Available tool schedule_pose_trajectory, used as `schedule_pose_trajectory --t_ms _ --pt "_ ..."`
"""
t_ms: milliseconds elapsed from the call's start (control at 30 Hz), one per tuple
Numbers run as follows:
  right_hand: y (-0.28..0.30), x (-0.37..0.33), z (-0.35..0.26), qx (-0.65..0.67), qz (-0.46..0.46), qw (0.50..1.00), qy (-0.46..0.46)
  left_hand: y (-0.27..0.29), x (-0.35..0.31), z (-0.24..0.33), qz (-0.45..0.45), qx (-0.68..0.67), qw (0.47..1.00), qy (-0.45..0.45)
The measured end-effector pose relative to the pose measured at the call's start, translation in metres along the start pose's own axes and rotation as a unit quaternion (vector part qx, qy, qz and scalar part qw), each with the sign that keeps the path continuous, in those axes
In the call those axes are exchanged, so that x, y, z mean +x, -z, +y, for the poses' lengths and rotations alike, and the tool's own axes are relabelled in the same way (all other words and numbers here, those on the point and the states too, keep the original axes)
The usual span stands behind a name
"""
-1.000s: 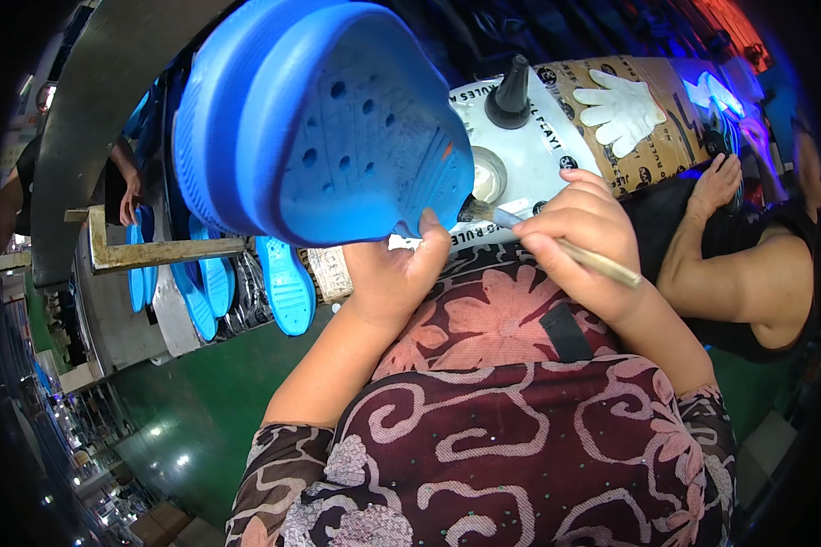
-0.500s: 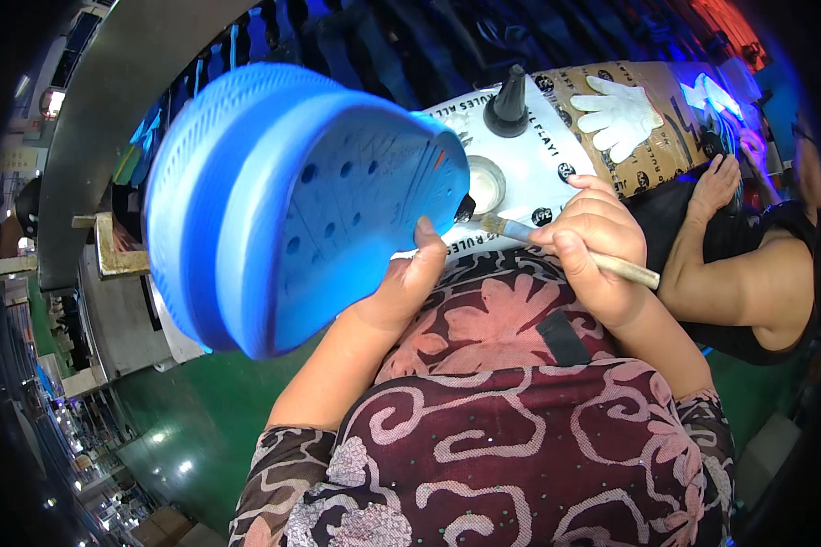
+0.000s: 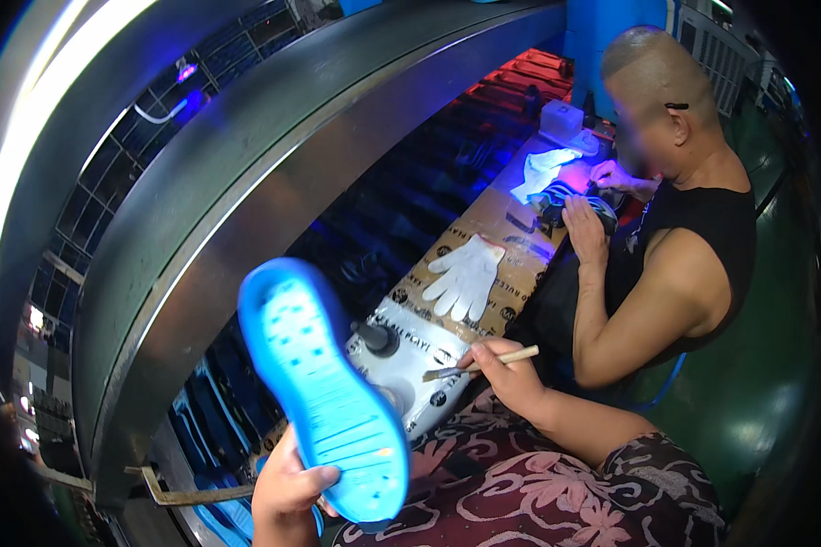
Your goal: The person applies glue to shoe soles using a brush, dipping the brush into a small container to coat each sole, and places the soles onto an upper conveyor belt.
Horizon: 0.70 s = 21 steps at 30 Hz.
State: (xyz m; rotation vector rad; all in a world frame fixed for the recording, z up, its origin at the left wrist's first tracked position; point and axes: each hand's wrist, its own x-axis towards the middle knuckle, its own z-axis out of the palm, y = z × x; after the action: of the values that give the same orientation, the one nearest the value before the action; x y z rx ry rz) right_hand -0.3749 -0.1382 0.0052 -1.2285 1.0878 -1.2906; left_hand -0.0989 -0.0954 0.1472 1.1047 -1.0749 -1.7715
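My left grip has the blue shoe sole by its edge, presumably keeping its face mostly uncovered; my right grip pinches the brush, bristles over the white sheet.

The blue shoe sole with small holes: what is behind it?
Past the right edge of the blue sole, part of a round, pale container shows on a glossy white sheet. The container's remainder is covered, and I cannot tell what lies behind the sole's middle.
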Motion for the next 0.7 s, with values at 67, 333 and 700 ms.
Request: schedule_pose_trajectory --t_ms 67,333,700 --pt "0.014 -0.001 -0.004 -0.010 0.017 1.000 -0.011 -0.030 0.058 0.032 -0.069 0.079 0.991 -0.081" --pt "0.037 0.006 0.008 0.046 0.032 0.998 0.003 -0.137 0.292 0.188 0.020 -0.189 0.954 -0.230" --pt "0.040 0.024 0.041 0.277 0.020 0.952 -0.131 0.038 0.107 -0.021 0.177 0.156 0.971 -0.049"
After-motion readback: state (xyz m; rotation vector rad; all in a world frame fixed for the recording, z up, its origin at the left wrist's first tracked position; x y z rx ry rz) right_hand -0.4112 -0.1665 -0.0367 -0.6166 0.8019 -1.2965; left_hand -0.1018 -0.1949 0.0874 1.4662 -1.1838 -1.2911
